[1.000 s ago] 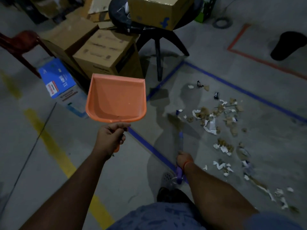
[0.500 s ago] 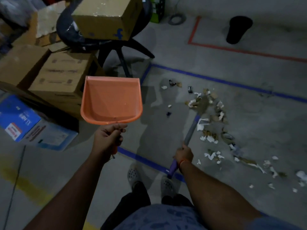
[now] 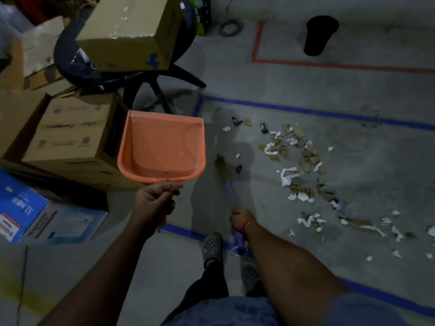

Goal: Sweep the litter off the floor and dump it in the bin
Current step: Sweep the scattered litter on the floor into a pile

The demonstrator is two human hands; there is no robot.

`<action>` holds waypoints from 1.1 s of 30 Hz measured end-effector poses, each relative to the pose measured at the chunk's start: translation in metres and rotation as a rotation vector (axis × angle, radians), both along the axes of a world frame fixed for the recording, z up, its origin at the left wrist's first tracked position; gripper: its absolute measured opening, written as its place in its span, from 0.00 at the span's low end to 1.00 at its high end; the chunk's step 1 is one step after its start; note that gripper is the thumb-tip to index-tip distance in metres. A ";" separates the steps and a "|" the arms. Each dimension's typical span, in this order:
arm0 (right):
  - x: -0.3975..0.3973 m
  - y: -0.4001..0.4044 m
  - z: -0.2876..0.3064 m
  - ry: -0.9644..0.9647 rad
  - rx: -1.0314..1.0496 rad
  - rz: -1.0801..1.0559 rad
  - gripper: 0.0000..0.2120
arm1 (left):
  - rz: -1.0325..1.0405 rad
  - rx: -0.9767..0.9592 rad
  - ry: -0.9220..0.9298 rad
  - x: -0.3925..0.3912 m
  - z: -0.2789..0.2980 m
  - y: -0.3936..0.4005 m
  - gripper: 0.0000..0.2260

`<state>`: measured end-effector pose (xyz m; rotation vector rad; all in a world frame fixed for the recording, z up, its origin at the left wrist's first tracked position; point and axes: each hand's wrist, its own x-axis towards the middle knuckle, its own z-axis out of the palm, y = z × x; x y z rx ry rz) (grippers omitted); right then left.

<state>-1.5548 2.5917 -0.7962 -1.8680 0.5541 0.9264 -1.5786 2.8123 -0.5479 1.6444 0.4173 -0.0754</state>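
Left hand (image 3: 154, 200) grips raised dustpan (image 3: 162, 147); right hand (image 3: 240, 218) grips broom (image 3: 231, 196).

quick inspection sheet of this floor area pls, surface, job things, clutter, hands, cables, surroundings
surface: grey concrete floor marked with blue tape and red tape.
job's things: orange dustpan held up off the floor, nothing seen in it; broom with purple handle, blurred; paper and cardboard litter scattered; black bin standing at the far side.
clutter: cardboard boxes, blue box.
grippers: left hand grips the dustpan handle; right hand grips the broom.
cables: a coil at the far side.
surroundings: black chair carrying a box.
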 end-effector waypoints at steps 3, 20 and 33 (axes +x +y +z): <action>0.009 0.003 0.043 0.045 0.058 -0.235 0.09 | -0.031 0.003 0.007 0.011 0.000 0.010 0.14; 0.062 -0.009 0.045 -0.140 -0.160 -0.718 0.29 | -0.103 -0.040 -0.007 0.061 -0.004 0.016 0.13; 0.125 0.069 0.077 -0.234 0.015 -0.458 0.24 | -0.089 -0.065 -0.035 0.131 0.017 0.083 0.10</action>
